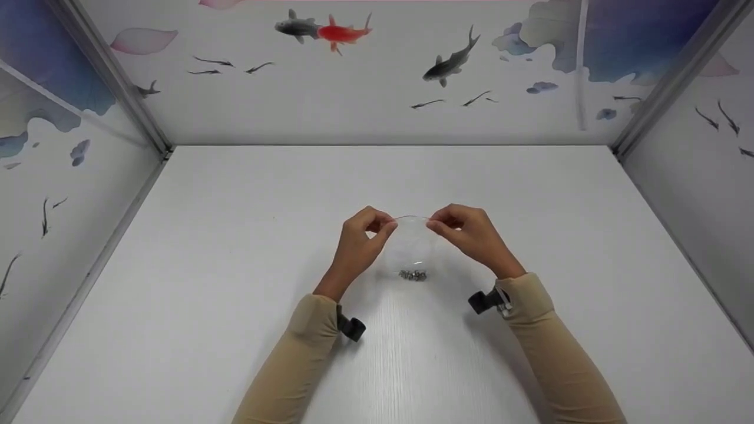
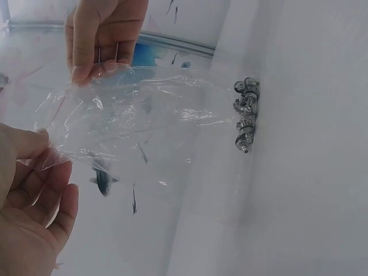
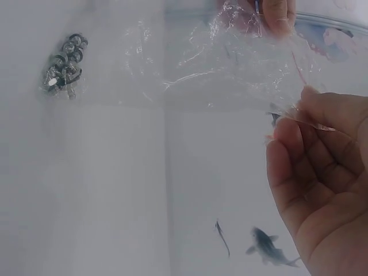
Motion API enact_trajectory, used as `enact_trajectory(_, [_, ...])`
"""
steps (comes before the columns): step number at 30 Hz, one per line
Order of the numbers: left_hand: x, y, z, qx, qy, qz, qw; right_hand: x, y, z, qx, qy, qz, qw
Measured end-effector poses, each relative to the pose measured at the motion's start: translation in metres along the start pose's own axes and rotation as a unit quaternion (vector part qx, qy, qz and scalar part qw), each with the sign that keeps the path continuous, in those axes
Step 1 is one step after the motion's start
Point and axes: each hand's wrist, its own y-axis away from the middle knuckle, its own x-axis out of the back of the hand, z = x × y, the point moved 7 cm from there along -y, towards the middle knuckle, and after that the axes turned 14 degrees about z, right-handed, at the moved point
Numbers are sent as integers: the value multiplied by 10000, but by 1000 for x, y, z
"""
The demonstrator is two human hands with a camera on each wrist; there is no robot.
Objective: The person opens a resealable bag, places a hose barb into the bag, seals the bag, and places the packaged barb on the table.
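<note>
A clear plastic zip bag (image 1: 410, 244) hangs between both hands, its top edge with a thin reddish line stretched from one to the other. My left hand (image 1: 361, 238) pinches the top left corner between thumb and fingers. At the opposite corner, my right hand (image 1: 469, 234) pinches the edge likewise. Small shiny metal parts (image 2: 246, 115), looking like screws or nuts, lie bunched along the bag's bottom. In the right wrist view the same metal pieces (image 3: 64, 66) are heaped at the far end of the film. Whether the bag's bottom touches the table cannot be told.
The white table (image 1: 177, 282) spreads under both arms. Printed panels with fish (image 1: 344, 33) and petals stand at the back and both sides, joined by metal corner posts (image 1: 671, 76). Each wrist carries a small black camera (image 1: 351, 328).
</note>
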Motion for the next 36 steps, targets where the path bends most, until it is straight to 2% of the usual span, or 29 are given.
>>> enact_trajectory(9, [-2,1,1,-126,-224,18,9997,-4,1,0,151,-135,37,9998])
enact_trajectory(17, [-1,0,1,-189,-19,-21,9998,-5,2,-7,-43,-312,-72,9995])
enact_trajectory(24, [-5,1,-1,-21,276,-159,9995,-9,1,-2,-110,-368,-128,9992])
enact_trajectory(27, [-6,1,-1,4,338,-163,9993,-9,1,-11,-115,-347,-163,9992])
enact_trajectory(32, [-7,1,1,-114,165,-103,9997,-2,2,-37,-7,-302,-163,9994])
enact_trajectory(36, [-7,1,3,-216,97,-86,9997,-1,2,-44,69,-215,-117,9997])
